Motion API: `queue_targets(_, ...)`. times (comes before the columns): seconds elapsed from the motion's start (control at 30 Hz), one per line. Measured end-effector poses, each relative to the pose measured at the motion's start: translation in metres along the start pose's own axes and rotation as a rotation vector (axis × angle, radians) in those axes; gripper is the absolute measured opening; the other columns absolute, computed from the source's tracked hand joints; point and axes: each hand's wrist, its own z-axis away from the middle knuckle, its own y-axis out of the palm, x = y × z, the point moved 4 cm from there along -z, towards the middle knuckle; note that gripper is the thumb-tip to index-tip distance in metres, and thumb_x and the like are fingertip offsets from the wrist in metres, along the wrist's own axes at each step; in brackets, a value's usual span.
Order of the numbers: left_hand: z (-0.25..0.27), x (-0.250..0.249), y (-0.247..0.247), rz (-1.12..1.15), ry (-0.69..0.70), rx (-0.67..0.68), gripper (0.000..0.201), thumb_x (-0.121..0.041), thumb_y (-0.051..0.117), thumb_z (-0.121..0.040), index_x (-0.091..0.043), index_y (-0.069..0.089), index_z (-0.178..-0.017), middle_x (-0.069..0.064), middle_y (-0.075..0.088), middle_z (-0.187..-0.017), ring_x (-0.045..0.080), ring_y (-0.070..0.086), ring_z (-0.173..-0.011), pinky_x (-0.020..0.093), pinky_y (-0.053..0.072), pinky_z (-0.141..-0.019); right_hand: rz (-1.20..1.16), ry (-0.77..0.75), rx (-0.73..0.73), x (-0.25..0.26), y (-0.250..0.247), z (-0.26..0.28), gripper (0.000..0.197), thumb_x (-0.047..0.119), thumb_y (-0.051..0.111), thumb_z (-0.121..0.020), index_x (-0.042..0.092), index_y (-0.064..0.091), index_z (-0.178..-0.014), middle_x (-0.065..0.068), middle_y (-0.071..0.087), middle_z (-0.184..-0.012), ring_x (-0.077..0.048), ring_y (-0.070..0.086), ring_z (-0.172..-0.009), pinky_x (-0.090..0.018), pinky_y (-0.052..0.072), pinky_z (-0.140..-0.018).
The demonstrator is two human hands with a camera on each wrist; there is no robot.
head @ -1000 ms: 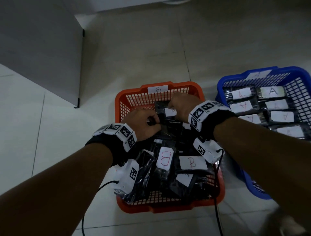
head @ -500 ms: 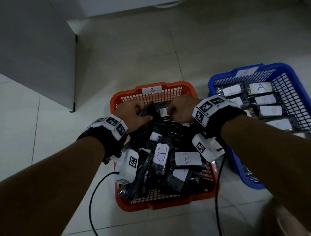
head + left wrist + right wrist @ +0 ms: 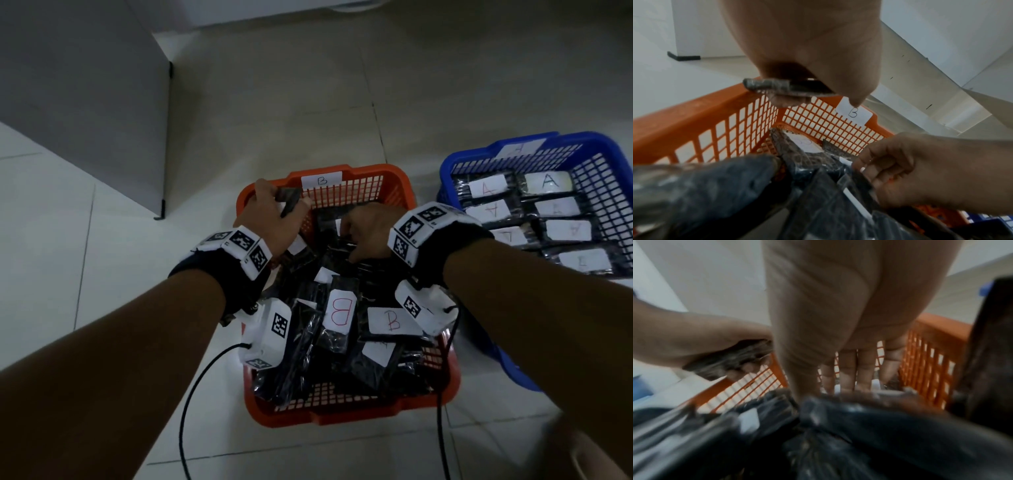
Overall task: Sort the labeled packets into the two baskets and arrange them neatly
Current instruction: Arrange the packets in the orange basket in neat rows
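Note:
An orange basket tagged B holds a loose heap of black packets with B labels. My left hand is at the basket's far left corner and pinches a dark packet above the rim; in the left wrist view that packet sticks out from between thumb and fingers. My right hand is down in the heap near the far wall, its fingers curled on the edge of a labelled packet. The blue basket to the right holds A packets in flat rows.
A grey cabinet panel stands on the tiled floor at the left, its corner close to the orange basket. Black cables hang from both wrist cameras over the basket's near edge. The two baskets almost touch.
My left hand has carried its packet from the middle of the heap to the far left corner of the orange basket. My right hand has stayed in the heap.

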Motion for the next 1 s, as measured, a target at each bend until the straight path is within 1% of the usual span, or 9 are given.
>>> queue_targets(0.1,0.0,0.002,0.002,-0.033,-0.019,0.047,0.056,-0.055,0.058,-0.087,-0.015,0.037,-0.122,-0.003,0.054,-0.097,0.013,0.054,-0.075,0.024,0.039,-0.062,-0.124,-0.039,-0.097,0.001,-0.013,0.001,0.026,0.032,0.062,-0.089,0.014,0.066,-0.108,-0.004,0.068,-0.099,-0.021,0.064,-0.087,-0.032,0.053,-0.074)
queue_targets(0.2,-0.002,0.003,0.004,-0.045,-0.047,0.068,0.063,-0.062,0.055,-0.085,-0.017,0.038,-0.127,-0.003,0.052,-0.1,0.01,0.053,-0.074,0.023,0.039,-0.06,-0.266,-0.021,-0.18,-0.004,-0.025,-0.002,0.03,0.023,0.048,-0.096,0.013,0.061,-0.121,-0.01,0.067,-0.105,-0.025,0.064,-0.086,-0.035,0.053,-0.074)
queue_targets(0.3,-0.007,0.005,0.012,-0.052,-0.1,0.118,0.069,-0.066,0.045,-0.087,-0.015,0.039,-0.132,0.0,0.055,-0.111,0.021,0.057,-0.092,0.028,0.042,-0.076,-0.23,0.028,-0.17,-0.01,-0.025,-0.01,0.035,0.019,0.043,-0.097,0.018,0.052,-0.131,-0.004,0.062,-0.11,-0.019,0.057,-0.084,-0.029,0.043,-0.069)
queue_targets(0.37,-0.009,0.007,0.017,-0.046,-0.123,0.151,0.069,-0.067,0.042,-0.084,-0.016,0.043,-0.131,0.006,0.06,-0.118,0.027,0.059,-0.099,0.033,0.046,-0.082,-0.182,0.046,-0.14,-0.011,-0.02,-0.013,0.033,0.021,0.044,-0.097,0.016,0.052,-0.129,-0.004,0.062,-0.109,-0.02,0.058,-0.086,-0.03,0.044,-0.071)
queue_targets(0.5,-0.011,0.012,0.019,-0.069,-0.127,0.125,0.065,-0.056,0.056,-0.082,-0.015,0.044,-0.131,0.004,0.06,-0.115,0.024,0.059,-0.094,0.03,0.046,-0.078,-0.114,0.012,-0.136,-0.009,-0.012,-0.012,0.048,0.037,0.064,-0.087,0.02,0.051,-0.131,-0.001,0.064,-0.114,-0.023,0.063,-0.099,-0.033,0.051,-0.085)
queue_targets(0.6,-0.012,0.013,0.013,-0.107,-0.119,0.055,0.067,-0.05,0.068,-0.081,-0.011,0.043,-0.129,0.003,0.058,-0.109,0.02,0.054,-0.086,0.028,0.042,-0.07,-0.101,-0.023,-0.157,-0.007,-0.012,-0.009,0.047,0.036,0.066,-0.084,0.026,0.053,-0.128,-0.002,0.066,-0.114,-0.023,0.064,-0.096,-0.04,0.055,-0.085)
queue_targets(0.73,-0.016,0.017,0.007,-0.093,-0.111,-0.032,0.073,-0.069,0.071,-0.064,-0.021,0.056,-0.117,-0.005,0.065,-0.1,0.016,0.064,-0.085,0.026,0.048,-0.063,0.078,-0.092,-0.287,0.005,-0.022,-0.012,0.052,0.021,0.059,-0.087,0.034,0.05,-0.137,0.002,0.062,-0.126,-0.022,0.061,-0.111,-0.033,0.05,-0.089)
queue_targets(0.87,-0.013,0.014,0.009,-0.027,-0.156,-0.03,0.073,-0.073,0.063,-0.067,-0.019,0.053,-0.116,-0.006,0.064,-0.098,0.017,0.063,-0.084,0.026,0.047,-0.066,0.052,-0.04,-0.19,0.002,-0.017,-0.019,0.053,0.021,0.062,-0.086,0.026,0.049,-0.138,-0.003,0.061,-0.129,-0.024,0.063,-0.107,-0.039,0.055,-0.089)
queue_targets(1.0,-0.013,0.013,0.011,0.234,-0.263,0.047,0.056,-0.061,0.054,-0.075,-0.016,0.064,-0.108,0.008,0.072,-0.094,0.024,0.07,-0.078,0.04,0.058,-0.075,0.102,0.004,-0.487,-0.004,-0.033,-0.012,0.034,0.017,0.059,-0.088,0.023,0.06,-0.122,-0.005,0.067,-0.112,-0.025,0.065,-0.093,-0.03,0.05,-0.077)
